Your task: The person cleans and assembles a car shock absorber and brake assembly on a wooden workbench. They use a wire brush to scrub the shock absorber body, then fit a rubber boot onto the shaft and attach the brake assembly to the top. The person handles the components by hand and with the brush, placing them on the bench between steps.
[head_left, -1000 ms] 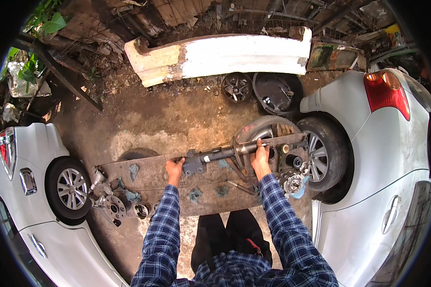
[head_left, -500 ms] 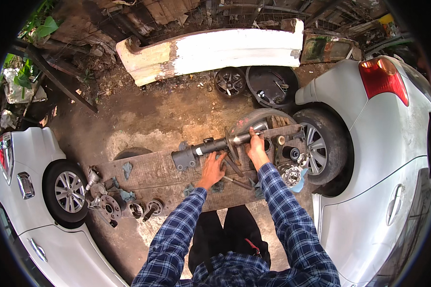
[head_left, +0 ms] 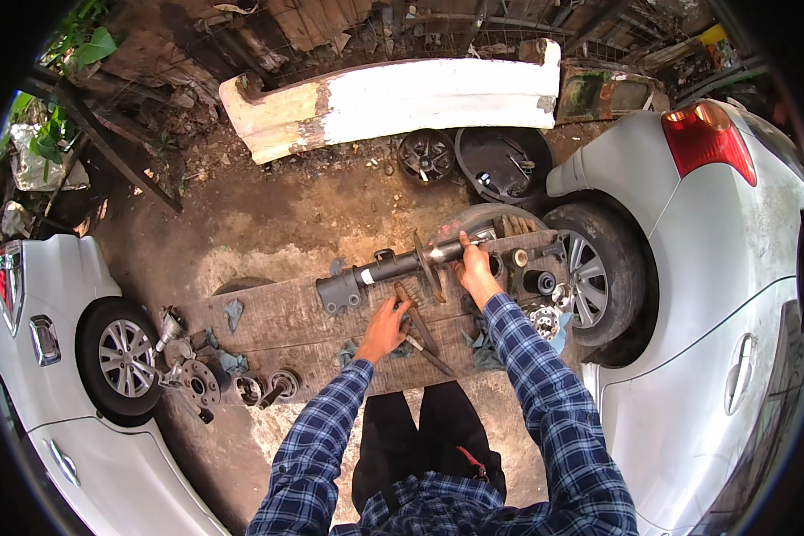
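Note:
A black shock absorber strut (head_left: 389, 268) lies across the wooden bench (head_left: 286, 339), its bracket end to the left and a round spring plate around its body. My right hand (head_left: 475, 268) is closed around its right end, past the plate. Below the strut, my left hand (head_left: 387, 329) has curled fingers at the end of a thin tool with a metal shaft and dark handle (head_left: 431, 357). Against the same fingers lies a dark brown bar (head_left: 420, 319); whether bar and tool are joined, I cannot tell.
Metal hub parts (head_left: 201, 382) and blue-grey rags (head_left: 232, 362) lie at the bench's left end. A black rubber-like part (head_left: 540, 282) and another hub (head_left: 545, 322) sit at its right. Silver cars (head_left: 706, 259) flank the bench. Beyond are a black basin (head_left: 518, 183) and white bumper (head_left: 402, 98).
My left hand has drawn back left from under the strut, and the thin tool and brown bar have shifted left and toward me. My right hand stays on the strut's right end.

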A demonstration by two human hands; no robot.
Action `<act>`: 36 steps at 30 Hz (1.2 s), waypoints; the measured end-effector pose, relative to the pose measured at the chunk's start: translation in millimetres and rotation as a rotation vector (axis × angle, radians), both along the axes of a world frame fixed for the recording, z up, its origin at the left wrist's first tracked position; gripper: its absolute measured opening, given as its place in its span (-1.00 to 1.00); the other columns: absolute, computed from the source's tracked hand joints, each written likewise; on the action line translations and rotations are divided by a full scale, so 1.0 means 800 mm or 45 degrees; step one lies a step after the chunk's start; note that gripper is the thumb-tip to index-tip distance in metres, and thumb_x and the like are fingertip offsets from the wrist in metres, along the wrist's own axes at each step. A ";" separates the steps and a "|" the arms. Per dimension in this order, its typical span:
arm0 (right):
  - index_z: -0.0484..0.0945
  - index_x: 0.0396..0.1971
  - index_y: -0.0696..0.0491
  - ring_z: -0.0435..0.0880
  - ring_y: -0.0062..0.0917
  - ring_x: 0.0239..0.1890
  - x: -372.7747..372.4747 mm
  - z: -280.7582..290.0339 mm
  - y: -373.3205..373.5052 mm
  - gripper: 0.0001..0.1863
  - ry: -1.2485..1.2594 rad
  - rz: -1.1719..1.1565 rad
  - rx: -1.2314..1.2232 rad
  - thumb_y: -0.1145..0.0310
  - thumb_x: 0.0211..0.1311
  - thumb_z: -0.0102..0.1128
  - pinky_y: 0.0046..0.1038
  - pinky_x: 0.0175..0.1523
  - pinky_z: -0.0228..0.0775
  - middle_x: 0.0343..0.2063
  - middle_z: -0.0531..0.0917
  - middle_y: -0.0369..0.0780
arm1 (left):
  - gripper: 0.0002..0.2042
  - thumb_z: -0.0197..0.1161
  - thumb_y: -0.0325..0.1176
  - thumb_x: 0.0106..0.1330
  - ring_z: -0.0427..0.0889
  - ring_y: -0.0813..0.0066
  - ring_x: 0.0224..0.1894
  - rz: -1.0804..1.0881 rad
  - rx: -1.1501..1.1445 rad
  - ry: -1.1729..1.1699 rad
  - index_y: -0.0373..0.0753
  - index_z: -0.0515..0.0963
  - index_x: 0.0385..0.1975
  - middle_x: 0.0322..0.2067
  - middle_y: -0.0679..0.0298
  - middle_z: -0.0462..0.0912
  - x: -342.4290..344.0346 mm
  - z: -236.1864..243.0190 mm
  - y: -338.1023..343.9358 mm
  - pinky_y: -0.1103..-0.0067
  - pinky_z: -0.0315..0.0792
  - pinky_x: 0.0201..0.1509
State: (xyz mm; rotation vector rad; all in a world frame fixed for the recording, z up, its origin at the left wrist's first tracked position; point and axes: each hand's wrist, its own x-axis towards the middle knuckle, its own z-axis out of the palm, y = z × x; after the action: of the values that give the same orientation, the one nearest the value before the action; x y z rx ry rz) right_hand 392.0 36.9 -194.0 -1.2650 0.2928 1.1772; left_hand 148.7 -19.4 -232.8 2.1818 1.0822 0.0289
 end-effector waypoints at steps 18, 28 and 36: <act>0.32 0.18 0.12 0.62 -0.24 -0.03 0.008 0.006 -0.007 -0.55 -0.077 0.087 -0.160 0.30 0.41 0.20 -0.09 0.05 0.57 0.02 0.53 -0.06 | -0.25 0.36 -0.09 0.25 0.26 -0.12 0.26 1.307 0.125 -0.080 -0.24 0.17 0.35 0.18 -0.13 0.27 -0.094 0.018 0.069 0.06 0.22 0.26; 0.44 0.06 0.17 0.58 -0.31 -0.14 0.006 -0.015 -0.042 -0.67 -0.150 0.107 -0.248 0.25 0.49 0.08 -0.14 -0.02 0.48 -0.04 0.57 -0.12 | 0.01 0.53 -0.02 0.11 0.23 0.02 0.40 1.586 -0.682 -0.795 -0.29 0.04 0.45 0.38 -0.07 0.19 -0.101 -0.015 0.081 0.29 0.20 0.43; 0.32 0.12 0.08 0.62 -0.36 -0.13 -0.008 -0.022 -0.089 -0.61 -0.073 0.142 -0.359 0.43 0.37 0.20 -0.26 -0.19 0.54 -0.03 0.54 -0.17 | -0.44 0.53 -0.28 0.13 0.62 0.21 -0.06 1.580 -0.478 -0.445 -0.40 0.46 0.07 -0.06 0.00 0.63 -0.105 -0.022 0.095 0.42 0.48 0.03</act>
State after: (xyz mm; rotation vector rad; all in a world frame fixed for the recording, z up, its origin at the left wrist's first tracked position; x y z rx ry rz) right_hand 385.5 -34.0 -211.8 -1.5757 0.3587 1.2214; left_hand 64.4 56.3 -250.7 0.8702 1.8456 0.6616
